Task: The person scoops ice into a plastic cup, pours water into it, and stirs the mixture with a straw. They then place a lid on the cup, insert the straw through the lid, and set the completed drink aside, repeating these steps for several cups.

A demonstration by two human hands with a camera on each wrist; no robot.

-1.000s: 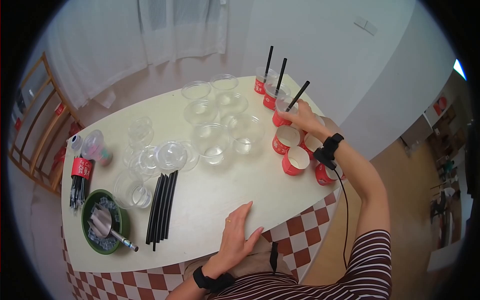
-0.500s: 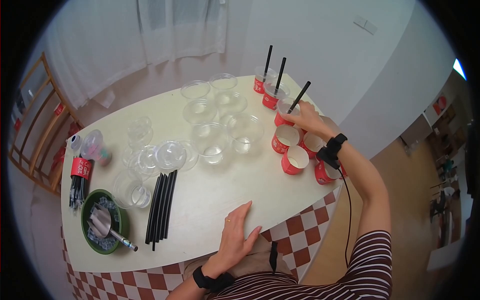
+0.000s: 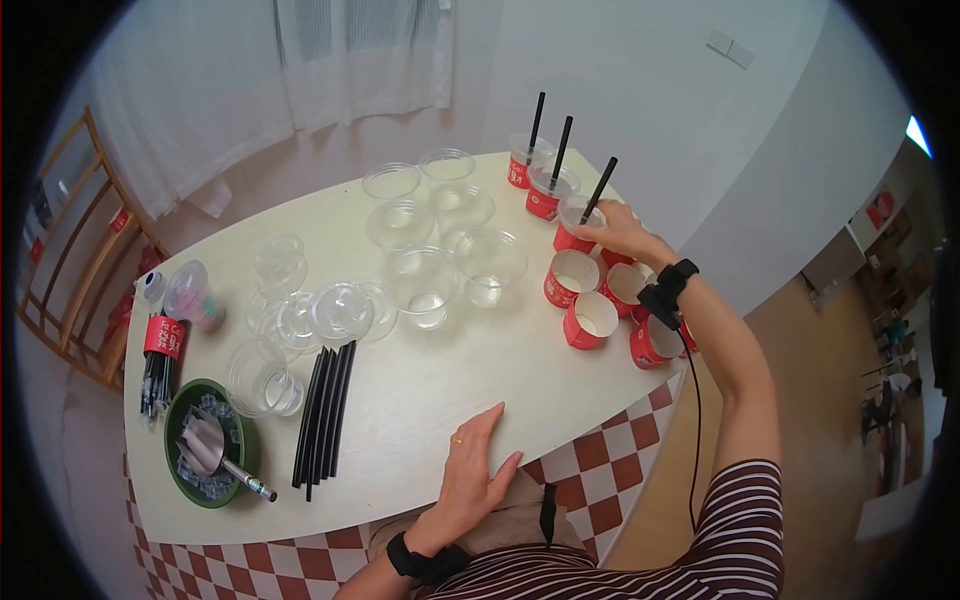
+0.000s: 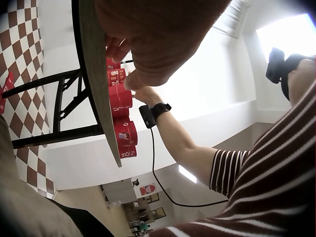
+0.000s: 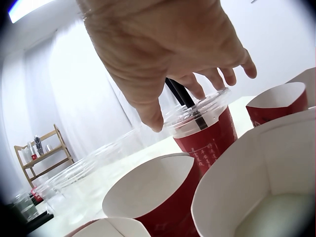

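My right hand point(image 3: 622, 232) holds a clear plastic cup point(image 3: 573, 236) in a red paper sleeve, its thumb and fingers around the lidded rim. A thick black straw point(image 3: 600, 188) stands tilted in that cup. In the right wrist view, the hand point(image 5: 168, 54) arches over the lid point(image 5: 213, 102), thumb on one side and fingers on the other. Beyond it stand two similar cups with straws point(image 3: 553, 193). Nearer are several red paper sleeves point(image 3: 587, 322), white inside. Fingers extended and holding nothing, my left hand point(image 3: 474, 468) is at the table's front edge.
Several clear plastic cups point(image 3: 422, 285) stand mid-table, with clear lids point(image 3: 342, 310) to their left. A row of black straws point(image 3: 322, 418) lies near a green bowl point(image 3: 250, 455) with a metal scoop point(image 3: 205, 447). More black straws in a red sleeve point(image 3: 163, 338) are at far left.
My right hand and the cup it holds have shifted slightly right, and its straw leans a little less. The left hand has stayed put.
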